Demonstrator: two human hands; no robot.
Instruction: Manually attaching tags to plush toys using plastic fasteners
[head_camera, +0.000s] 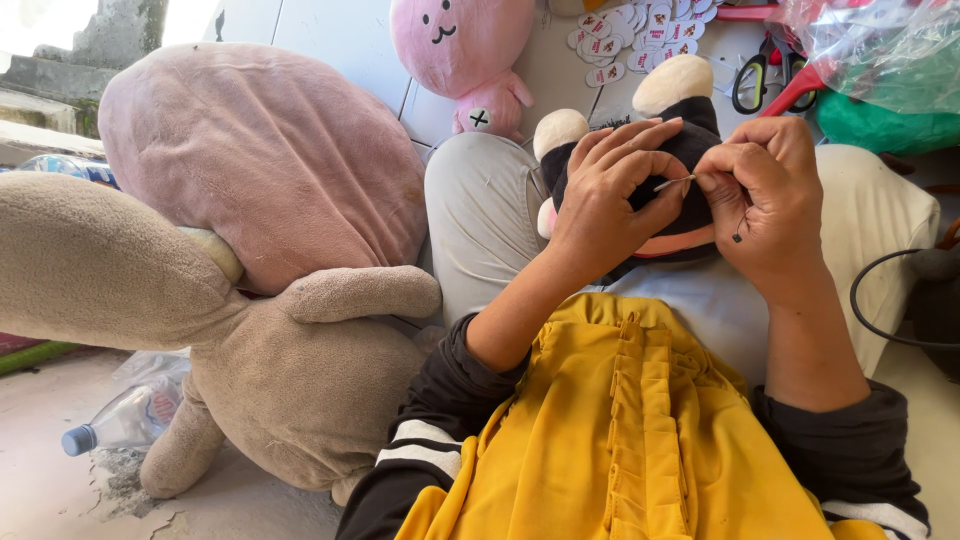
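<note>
Beige plush, the big stuffed animal (250, 370), lies on the floor at the person's left, under a pink cushion-like toy (260, 150). On the lap rests a small black plush toy (690, 150); the left hand (610, 195) grips it. The right hand (765, 195) pinches a needle (673, 183), apparently threaded, at its face.

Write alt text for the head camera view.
Two hands sew a black plush toy on a lap: the left hand grips it while the right hand pinches a needle. A big beige stuffed animal, a pink plush and scissors lie nearby.
</note>
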